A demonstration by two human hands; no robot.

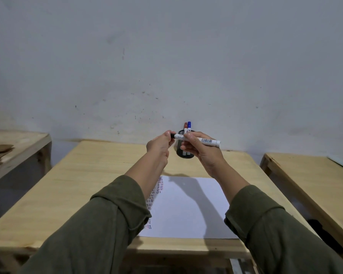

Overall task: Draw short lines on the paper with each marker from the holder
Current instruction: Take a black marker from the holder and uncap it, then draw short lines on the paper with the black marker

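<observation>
The marker (201, 139) bears a barcode; its print is unreadable.

1. The paper (188, 210) lies flat on the table (91, 175), toward its near edge and a little right of the middle.
2. The holder (183, 153) stands upright near the table's far edge, beyond the paper's far edge.
3. Two markers (187, 127) stand in the holder.
4. Both hands are raised above the table, in front of the holder: the left hand (159, 146) to its left, the right hand (203, 150) to its right.
5. A third marker (204, 140) lies crosswise between the hands, gripped by both.
6. Short lines (156, 192) run along the paper's left edge.
</observation>
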